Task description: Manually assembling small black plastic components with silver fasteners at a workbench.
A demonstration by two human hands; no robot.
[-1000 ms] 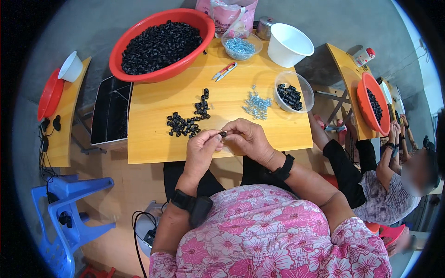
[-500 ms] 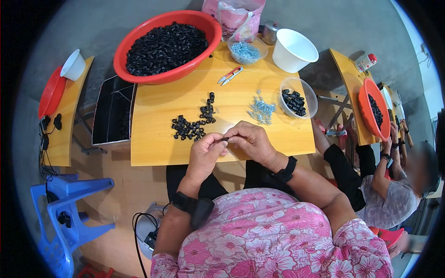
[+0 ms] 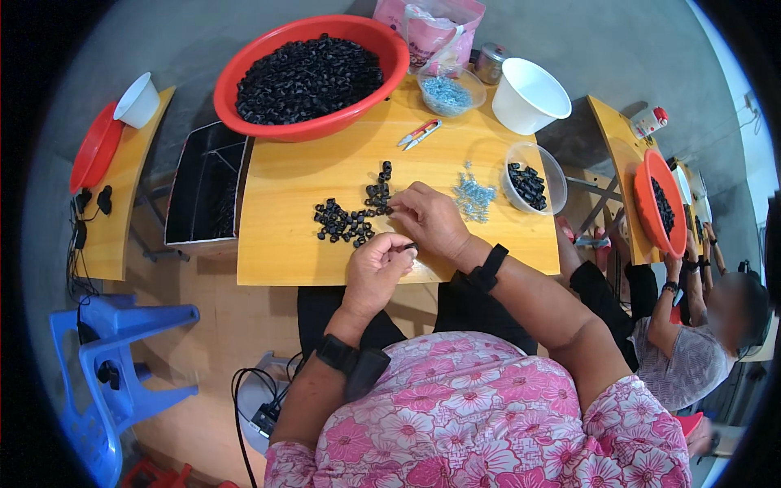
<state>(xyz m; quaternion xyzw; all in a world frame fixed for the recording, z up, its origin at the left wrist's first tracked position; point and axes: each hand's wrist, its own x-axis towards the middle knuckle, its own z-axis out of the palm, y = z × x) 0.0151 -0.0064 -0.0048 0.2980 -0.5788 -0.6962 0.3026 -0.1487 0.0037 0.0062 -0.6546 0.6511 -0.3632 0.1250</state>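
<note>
The left hand [image 3: 376, 268] sits at the near edge of the yellow table [image 3: 285, 187], fingers curled shut, pinching a small black part [image 3: 409, 246] between thumb and forefinger. The right hand [image 3: 429, 218] lies just beyond it, fingers bent down onto the right end of the loose pile of black parts [image 3: 351, 220] at the table's middle; whether it grips one cannot be told.

A pink plastic bag [image 3: 431, 28] stands at the far edge, its print too small to make out. Just in front of it are a clear bowl of blue pieces [image 3: 449, 91] and a small metal tin [image 3: 490, 61]. A large red basin [image 3: 313, 73] of black parts fills the far left corner; a white bucket [image 3: 527, 93] stands at the far right corner. A clear tub [image 3: 533, 177] holding black parts sits by the right edge, with scattered blue pieces [image 3: 473, 195] beside it.

The near left corner of the table is bare wood. A blue stool [image 3: 114, 358] stands on the floor to the left.
</note>
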